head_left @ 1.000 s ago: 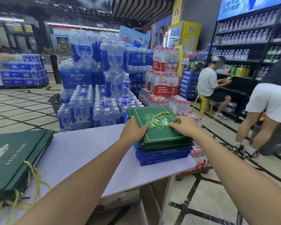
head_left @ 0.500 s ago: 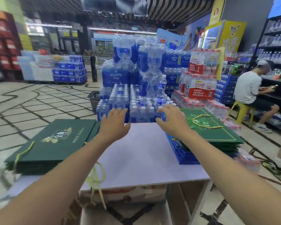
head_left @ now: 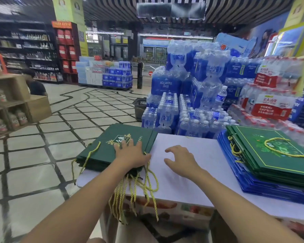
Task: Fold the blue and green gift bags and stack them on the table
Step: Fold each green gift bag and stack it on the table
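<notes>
A pile of flat dark green gift bags (head_left: pixel 112 146) with gold rope handles lies on the left end of the white table (head_left: pixel 188 181). My left hand (head_left: pixel 130 151) rests flat on the top bag, fingers straight. My right hand (head_left: pixel 181 160) hovers over the bare tabletop beside that pile, fingers loosely curled, holding nothing. On the table's right end sits a stack of folded bags: green ones (head_left: pixel 274 155) on top, blue ones (head_left: pixel 263 185) beneath.
Shrink-wrapped packs of bottled water (head_left: pixel 191 95) stand right behind the table. A black shopping basket (head_left: pixel 139 106) sits on the tiled floor. Wooden display crates (head_left: pixel 12 100) stand at the left, with a person (head_left: pixel 34 85) behind them. Gold handles (head_left: pixel 135 193) dangle over the table's front edge.
Both hands left the folded stack on the right and swung left. My left hand has come down on the unfolded green pile; the view has turned left with them.
</notes>
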